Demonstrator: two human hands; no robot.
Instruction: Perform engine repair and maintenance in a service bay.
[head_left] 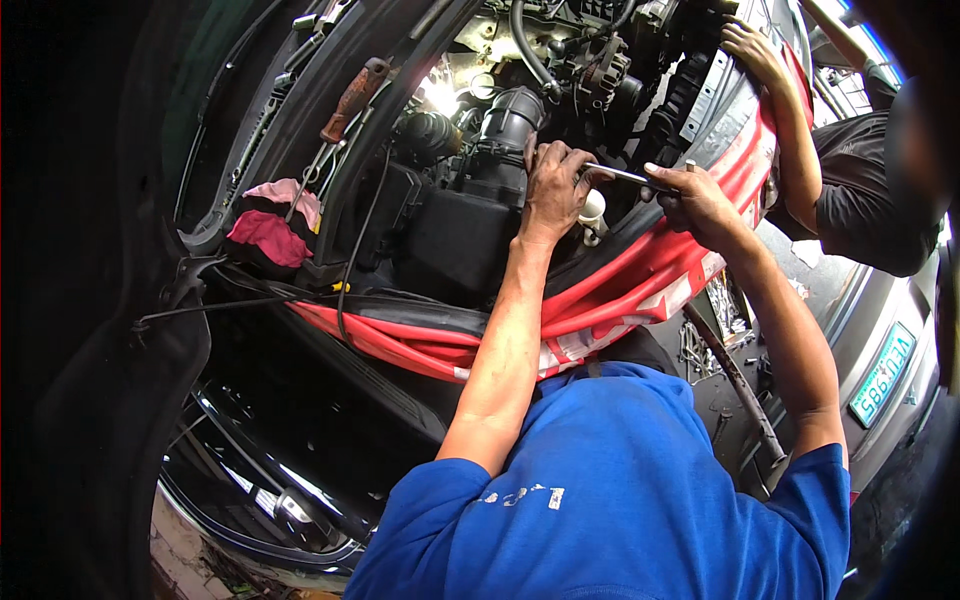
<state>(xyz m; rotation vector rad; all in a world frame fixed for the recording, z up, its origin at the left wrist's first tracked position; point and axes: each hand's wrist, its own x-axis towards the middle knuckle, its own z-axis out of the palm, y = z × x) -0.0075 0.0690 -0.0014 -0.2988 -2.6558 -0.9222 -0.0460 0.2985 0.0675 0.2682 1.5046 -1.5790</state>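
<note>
The right hand [700, 205] has its fingers wrapped around the handle of a slim metal-shafted tool [618, 174], which lies across the space between the two hands, above the front edge of the open engine bay. The left hand [555, 192] has its fingers curled close together at the far end of the shaft, though whether they pinch it I cannot tell, just beside a white reservoir cap [592, 207] and the black air-filter housing [455, 240]. A red fender cover [640, 262] drapes the bay's edge beneath the forearms, and a co-worker's hand [755, 50] rests near the bay's far right side.
</note>
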